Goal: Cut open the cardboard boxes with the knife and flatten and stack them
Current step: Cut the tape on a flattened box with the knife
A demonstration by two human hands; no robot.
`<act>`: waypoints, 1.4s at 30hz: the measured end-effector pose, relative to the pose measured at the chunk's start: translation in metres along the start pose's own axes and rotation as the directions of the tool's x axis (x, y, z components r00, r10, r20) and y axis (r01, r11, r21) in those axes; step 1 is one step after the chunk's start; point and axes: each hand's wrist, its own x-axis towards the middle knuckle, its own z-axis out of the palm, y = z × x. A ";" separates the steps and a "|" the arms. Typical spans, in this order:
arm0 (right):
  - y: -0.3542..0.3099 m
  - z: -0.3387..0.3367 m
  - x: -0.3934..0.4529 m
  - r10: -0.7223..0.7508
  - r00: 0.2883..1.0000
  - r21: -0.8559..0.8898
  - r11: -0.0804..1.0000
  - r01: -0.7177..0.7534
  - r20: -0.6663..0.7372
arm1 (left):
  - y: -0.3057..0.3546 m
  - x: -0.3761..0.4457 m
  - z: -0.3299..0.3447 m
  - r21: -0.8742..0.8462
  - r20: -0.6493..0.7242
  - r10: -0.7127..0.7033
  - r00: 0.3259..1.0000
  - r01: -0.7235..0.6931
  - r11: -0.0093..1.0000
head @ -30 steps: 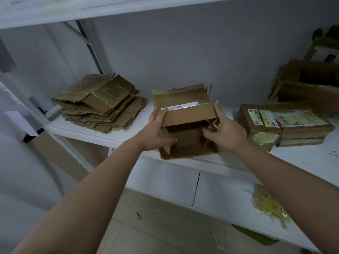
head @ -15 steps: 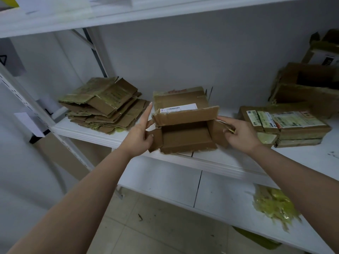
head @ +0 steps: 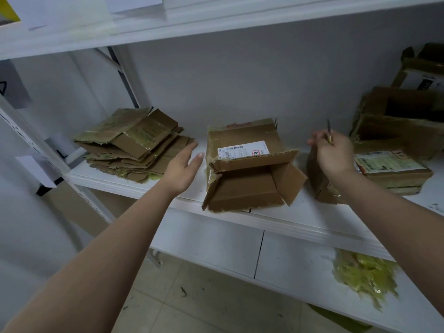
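Partly hidden in the right hand (head: 332, 155), a thin knife (head: 328, 131).

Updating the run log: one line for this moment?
left hand open beside box | right hand holds knife | box flaps open, unflattened | stack left

— What do you have on the white shelf (head: 310, 213) in front of you?

— Between your left hand (head: 183, 168) and right hand (head: 332, 153) stands an open box (head: 249, 167). Left of your left hand lies a stack of flattened cardboard (head: 134, 143). Beyond your right hand lie labelled flat boxes (head: 394, 171) and torn open boxes (head: 401, 121).
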 end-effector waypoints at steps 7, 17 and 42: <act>-0.005 0.014 -0.003 0.203 0.916 0.005 0.976 -0.218 0.345 | 0.019 0.003 0.031 -0.206 0.261 -0.112 0.959 0.169 0.964; -0.007 0.031 -0.018 0.192 0.843 0.108 0.954 -0.281 0.503 | 0.012 -0.018 0.008 -0.396 0.143 -0.043 0.989 0.097 0.913; -0.015 0.036 -0.006 -0.158 0.941 -0.549 0.778 0.305 0.299 | -0.003 0.024 0.042 0.246 0.109 -0.024 0.994 -0.003 0.969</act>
